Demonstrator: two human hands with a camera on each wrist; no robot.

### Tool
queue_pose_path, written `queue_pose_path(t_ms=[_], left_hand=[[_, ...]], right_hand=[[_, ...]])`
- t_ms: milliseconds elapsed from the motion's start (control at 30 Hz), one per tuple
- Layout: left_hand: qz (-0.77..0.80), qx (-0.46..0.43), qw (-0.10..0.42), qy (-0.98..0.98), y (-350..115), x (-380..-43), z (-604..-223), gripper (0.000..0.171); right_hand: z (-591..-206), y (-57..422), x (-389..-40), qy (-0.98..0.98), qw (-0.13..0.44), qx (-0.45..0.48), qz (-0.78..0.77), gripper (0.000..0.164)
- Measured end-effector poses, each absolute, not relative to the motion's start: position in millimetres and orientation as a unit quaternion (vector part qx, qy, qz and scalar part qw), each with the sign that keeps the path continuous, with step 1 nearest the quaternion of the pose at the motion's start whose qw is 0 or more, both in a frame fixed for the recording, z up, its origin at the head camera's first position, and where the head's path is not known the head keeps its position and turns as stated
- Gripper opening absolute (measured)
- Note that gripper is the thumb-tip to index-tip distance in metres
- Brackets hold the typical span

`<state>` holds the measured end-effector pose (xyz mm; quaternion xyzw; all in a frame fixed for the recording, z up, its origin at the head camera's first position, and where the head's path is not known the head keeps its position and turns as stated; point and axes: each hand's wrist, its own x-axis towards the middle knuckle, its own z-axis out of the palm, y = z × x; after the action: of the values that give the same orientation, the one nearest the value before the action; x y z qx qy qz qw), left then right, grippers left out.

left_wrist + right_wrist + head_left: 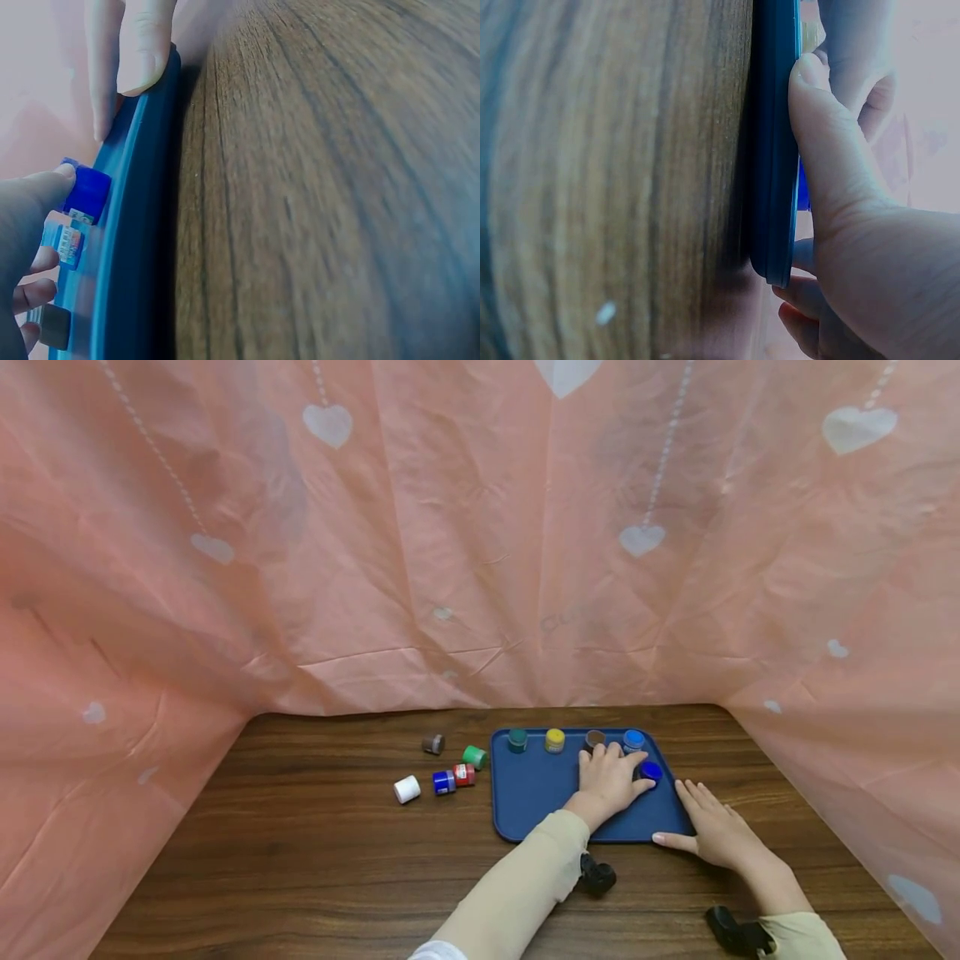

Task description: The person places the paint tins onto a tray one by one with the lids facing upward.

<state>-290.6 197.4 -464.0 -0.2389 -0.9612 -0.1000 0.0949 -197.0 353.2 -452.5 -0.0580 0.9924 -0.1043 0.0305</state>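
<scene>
The blue jar point(651, 772) sits at the tray's point(540, 802) right side, just in front of the light blue jar point(633, 741), narrowly held by the left hand's point(606, 779) grip between thumb and forefinger. That pinch at the side probably helps set the jar, lid up, without knocking its neighbour; whether its base fully rests is hard to tell. The right hand's point(716, 831) grip is spread wide, thumb on the near rim and fingers by the right edge, seemingly to steady the tray. The dark green jar point(517, 741), yellow jar point(554, 741) and brown jar point(595, 740) share the light blue one's row along the far rim, perhaps so each lid reads clearly. Left of the tray, five loose jars, including the white jar point(407, 789) and red jar point(464, 774), lie on the worktop point(300, 860), likely tipped on their sides.
</scene>
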Motion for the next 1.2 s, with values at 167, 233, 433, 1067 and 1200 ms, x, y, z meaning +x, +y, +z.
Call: queue_pose_path(t_ms=[167,233,433,1067,1200], left_hand=[[-0.114,-0.250,0.104,-0.956,190.3,-289.1,-462.8,0.050],[-0.123,-0.255,0.105,-0.953,186.7,-287.7,-462.0,0.051],[-0.132,-0.266,0.118,-0.948,171.8,-280.9,-455.7,0.049],[-0.135,-0.307,0.173,-0.926,121.5,-264.5,-448.5,0.039],[-0.116,-0.316,0.197,-0.921,108.8,-262.6,-452.3,0.037]], right_hand=[[-452.4,353.6,-197.6,0.992,0.033,-0.056,-0.104,0.107],[-452.2,353.8,-197.6,0.992,0.034,-0.057,-0.103,0.107],[-450.9,353.7,-197.4,0.992,0.038,-0.056,-0.106,0.108],[-450.6,352.5,-196.8,0.993,0.026,-0.059,-0.101,0.106],[-450.9,352.4,-197.1,0.993,0.031,-0.056,-0.103,0.107]])
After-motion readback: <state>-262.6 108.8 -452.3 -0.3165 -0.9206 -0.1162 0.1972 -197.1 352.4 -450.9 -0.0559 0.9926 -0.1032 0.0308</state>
